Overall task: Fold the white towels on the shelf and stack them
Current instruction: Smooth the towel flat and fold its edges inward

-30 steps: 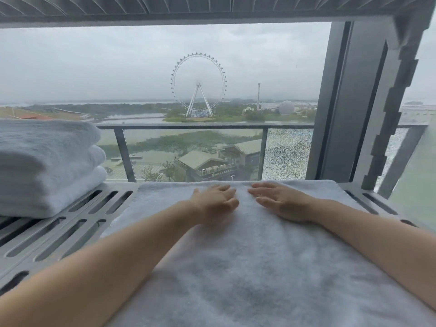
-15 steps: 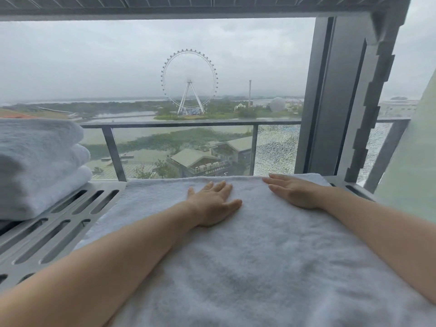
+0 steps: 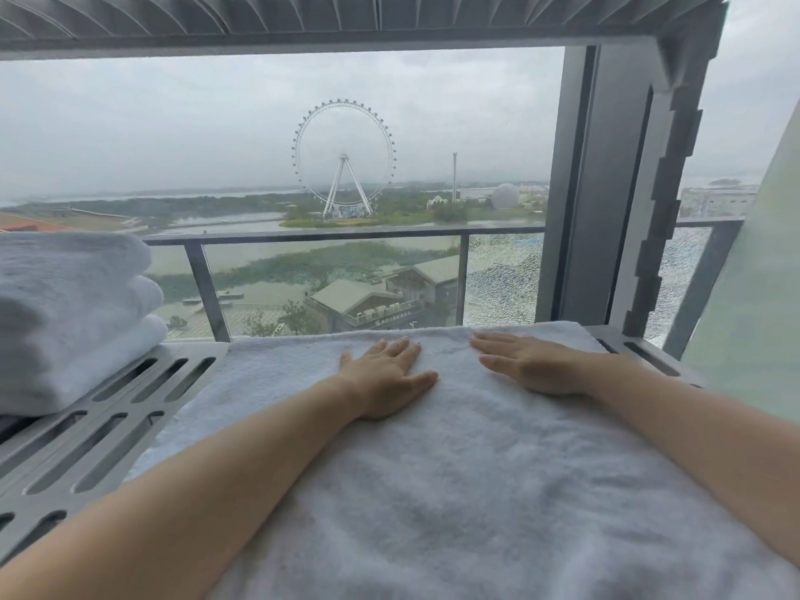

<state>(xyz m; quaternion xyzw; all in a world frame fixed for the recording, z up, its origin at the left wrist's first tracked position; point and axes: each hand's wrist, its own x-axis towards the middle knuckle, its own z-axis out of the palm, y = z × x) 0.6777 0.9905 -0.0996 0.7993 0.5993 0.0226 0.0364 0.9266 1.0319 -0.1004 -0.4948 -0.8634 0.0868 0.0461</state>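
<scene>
At the far left, a stack of folded towels sits on the slotted metal shelf, well apart from the work in hand. To its right a white towel lies spread flat over the shelf, reaching from the near edge to the far edge by the window. The left hand rests palm down on it near the far edge, fingers extended and lightly spread, gripping nothing. Just to its right, the right hand lies flat in the same way, open, with a small gap between the two. This looks like smoothing before a fold. To do it well, the palms should press evenly and sweep outward toward the left and right edges, flattening any ridges, then the far edge should be squared with the shelf before the corners are pinched for folding.
</scene>
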